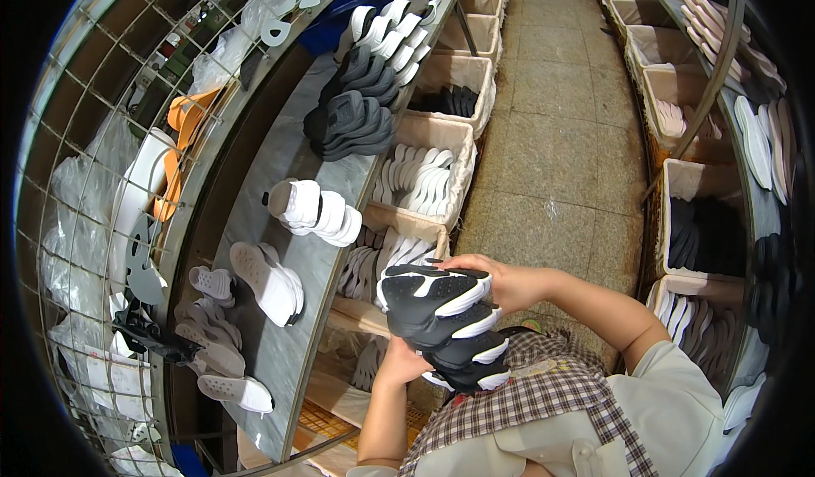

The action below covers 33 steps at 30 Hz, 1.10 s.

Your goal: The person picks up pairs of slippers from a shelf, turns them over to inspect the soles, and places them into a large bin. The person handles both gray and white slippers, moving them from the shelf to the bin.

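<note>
Both my hands grip a stack of black-and-white shoe soles (433,324) in front of my body, beyond the edge of the grey shelf. My left hand (402,361) holds the stack from its near left side, its fingers mostly hidden behind the soles. At the far right side, my right hand (492,275) is closed round the upper end, fingers partly hidden. Nearest on the shelf are a pair of white soles (270,283) and a stack of white soles (316,211). Farther along lie dark grey soles (352,125).
White-lined bins (463,159) full of soles stand under the left shelf (293,350). More bins (666,171) and a shelf of soles line the right side. A tiled aisle (556,137) runs between. Wire mesh (85,137) rises at the left.
</note>
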Available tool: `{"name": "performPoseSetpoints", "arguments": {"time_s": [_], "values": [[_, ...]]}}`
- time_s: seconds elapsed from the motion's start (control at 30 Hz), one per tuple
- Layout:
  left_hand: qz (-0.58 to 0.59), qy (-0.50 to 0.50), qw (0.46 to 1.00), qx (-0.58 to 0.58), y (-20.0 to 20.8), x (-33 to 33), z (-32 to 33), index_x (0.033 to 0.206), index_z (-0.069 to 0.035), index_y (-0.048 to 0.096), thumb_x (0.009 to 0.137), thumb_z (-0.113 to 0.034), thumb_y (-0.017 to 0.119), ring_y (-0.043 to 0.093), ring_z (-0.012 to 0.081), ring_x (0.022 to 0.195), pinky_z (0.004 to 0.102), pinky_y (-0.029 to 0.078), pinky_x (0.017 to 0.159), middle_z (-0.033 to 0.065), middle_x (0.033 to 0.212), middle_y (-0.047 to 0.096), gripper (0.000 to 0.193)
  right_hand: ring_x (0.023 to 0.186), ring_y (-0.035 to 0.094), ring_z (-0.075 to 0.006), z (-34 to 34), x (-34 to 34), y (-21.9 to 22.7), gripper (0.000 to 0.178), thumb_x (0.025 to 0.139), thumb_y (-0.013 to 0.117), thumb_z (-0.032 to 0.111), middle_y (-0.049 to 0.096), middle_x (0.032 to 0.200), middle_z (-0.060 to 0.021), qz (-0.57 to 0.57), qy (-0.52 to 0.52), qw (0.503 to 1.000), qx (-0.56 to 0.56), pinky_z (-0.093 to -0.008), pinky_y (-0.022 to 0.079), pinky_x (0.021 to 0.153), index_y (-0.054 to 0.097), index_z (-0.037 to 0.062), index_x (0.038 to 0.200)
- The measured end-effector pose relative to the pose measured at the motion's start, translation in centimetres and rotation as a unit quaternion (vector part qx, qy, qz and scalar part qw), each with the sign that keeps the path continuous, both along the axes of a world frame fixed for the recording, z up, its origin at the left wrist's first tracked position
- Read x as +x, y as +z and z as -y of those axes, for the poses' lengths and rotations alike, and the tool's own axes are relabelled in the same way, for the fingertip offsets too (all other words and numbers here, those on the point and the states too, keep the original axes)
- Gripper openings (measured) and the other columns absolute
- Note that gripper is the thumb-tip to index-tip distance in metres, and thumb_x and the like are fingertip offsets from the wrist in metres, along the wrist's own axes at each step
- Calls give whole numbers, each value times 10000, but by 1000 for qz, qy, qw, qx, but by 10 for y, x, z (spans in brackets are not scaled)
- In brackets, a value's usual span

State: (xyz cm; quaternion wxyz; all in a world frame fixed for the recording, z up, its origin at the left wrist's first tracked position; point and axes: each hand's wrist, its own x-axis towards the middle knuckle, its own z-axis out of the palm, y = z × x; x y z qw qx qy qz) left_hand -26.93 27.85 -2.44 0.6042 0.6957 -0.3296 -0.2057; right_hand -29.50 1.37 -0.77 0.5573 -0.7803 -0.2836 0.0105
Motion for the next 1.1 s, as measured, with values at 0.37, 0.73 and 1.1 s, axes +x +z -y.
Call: {"name": "performPoseSetpoints", "arguments": {"time_s": [0.37, 0.73, 1.1], "values": [[102, -19, 993, 49, -8, 12, 1, 1318, 14, 356, 611, -112, 851, 495, 208, 1140, 346, 398, 977, 120, 1290, 478, 873, 1326, 288, -364, 0, 3, -2, 1048, 593, 810, 137, 321, 1411, -182, -37, 3, 999, -4, -436, 254, 1111, 190, 146, 1439], [90, 4, 995, 48, -13, 12, -1, 1320, 9, 356, 614, -116, 849, 484, 211, 1153, 349, 389, 985, 120, 1293, 472, 870, 1335, 295, -305, -3, 5, -5, 1051, 631, 847, 259, 285, 1434, -155, -70, 8, 997, -11, -401, 242, 1125, 200, 80, 1438], [-54, 64, 997, 3, -13, -4, -1, 1334, 1, 333, 606, -134, 859, 444, 221, 1193, 356, 350, 1013, 118, 1316, 441, 909, 1340, 247, -347, -5, 9, -26, 1107, 565, 842, 180, 289, 1425, -151, 14, 3, 1000, 14, -418, 218, 1115, 174, 125, 1446]]}}
